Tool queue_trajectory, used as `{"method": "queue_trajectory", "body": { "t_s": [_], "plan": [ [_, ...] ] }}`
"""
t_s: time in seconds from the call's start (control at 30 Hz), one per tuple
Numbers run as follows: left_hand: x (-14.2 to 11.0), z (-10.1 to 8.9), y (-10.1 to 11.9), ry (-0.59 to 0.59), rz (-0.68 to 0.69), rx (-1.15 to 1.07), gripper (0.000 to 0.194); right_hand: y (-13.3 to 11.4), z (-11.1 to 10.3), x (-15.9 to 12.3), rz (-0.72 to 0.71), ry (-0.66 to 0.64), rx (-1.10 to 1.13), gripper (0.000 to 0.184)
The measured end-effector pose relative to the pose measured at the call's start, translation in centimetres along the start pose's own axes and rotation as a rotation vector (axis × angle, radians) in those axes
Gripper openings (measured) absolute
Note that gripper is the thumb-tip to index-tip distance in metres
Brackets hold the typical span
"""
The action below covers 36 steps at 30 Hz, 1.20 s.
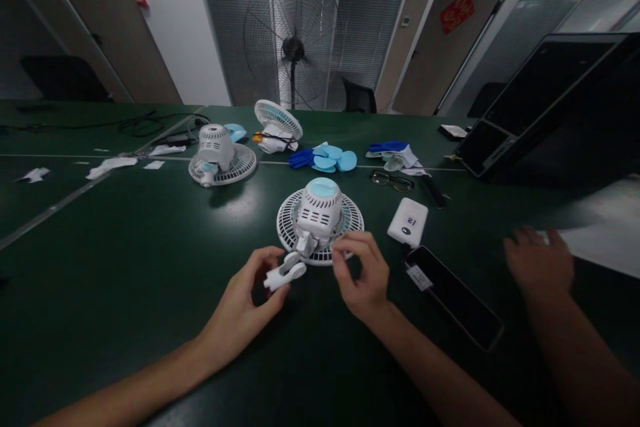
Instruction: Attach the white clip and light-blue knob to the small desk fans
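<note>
A small white fan (320, 213) lies grille-down on the table in front of me, its motor housing upward with a light blue cap. Between the thumb and fingers of my left hand (250, 287) is a white hinged bracket (286, 272), which meets the fan's neck at the front of the housing. My right hand (364, 273) is beside the grille's near right edge, thumb and fingertips pinched together. Whatever sits in that pinch, if anything, is too small to make out.
Two more fans (223, 153) (277, 127) are farther back, near light blue blades (333, 157) and gloves (395, 155). Glasses (393, 180), a white power bank (408, 221) and a phone (455, 297) lie right. Another person's hand (540, 260) touches white paper (605, 230).
</note>
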State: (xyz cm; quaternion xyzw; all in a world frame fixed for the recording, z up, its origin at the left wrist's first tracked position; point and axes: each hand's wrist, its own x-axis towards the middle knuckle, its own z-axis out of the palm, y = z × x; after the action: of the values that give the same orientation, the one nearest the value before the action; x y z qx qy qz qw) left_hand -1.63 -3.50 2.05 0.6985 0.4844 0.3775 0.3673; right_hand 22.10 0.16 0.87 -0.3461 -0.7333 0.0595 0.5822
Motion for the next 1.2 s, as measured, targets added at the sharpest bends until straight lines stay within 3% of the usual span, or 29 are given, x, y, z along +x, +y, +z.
{"method": "queue_trajectory", "body": {
  "t_s": [0.07,0.17,0.33,0.53,0.67,0.83,1.03,1.2],
  "plan": [
    [0.4,0.9,0.3,0.004,-0.013,-0.032,0.034,0.9,0.0,0.2,0.149,0.072,0.033,0.016],
    [0.9,1.8,0.2,-0.007,-0.019,0.005,0.036,1.7,0.2,0.3,0.232,0.027,0.088,0.012],
    [0.9,2.1,-0.1,-0.022,0.011,0.124,0.05,1.5,0.3,0.1,0.217,-0.025,0.117,0.012],
    [1.3,2.1,0.0,0.03,-0.048,0.028,0.071,0.5,0.8,-0.5,0.138,-0.06,0.119,0.022],
    [1.5,1.8,-0.5,0.053,-0.008,0.08,0.063,0.2,1.2,-1.0,0.132,-0.03,0.137,0.036],
    [1.8,2.1,-1.4,0.077,-0.036,0.027,0.054,-0.1,1.1,-0.8,0.071,-0.191,0.12,0.031],
    [1.9,2.5,-1.6,0.069,-0.041,-0.105,0.051,0.3,1.2,-0.9,0.163,-0.204,0.127,0.03],
    [2.2,2.4,-1.7,0.057,-0.027,-0.102,0.049,0.5,1.4,-0.7,0.099,-0.213,0.107,0.027]
  ]
}}
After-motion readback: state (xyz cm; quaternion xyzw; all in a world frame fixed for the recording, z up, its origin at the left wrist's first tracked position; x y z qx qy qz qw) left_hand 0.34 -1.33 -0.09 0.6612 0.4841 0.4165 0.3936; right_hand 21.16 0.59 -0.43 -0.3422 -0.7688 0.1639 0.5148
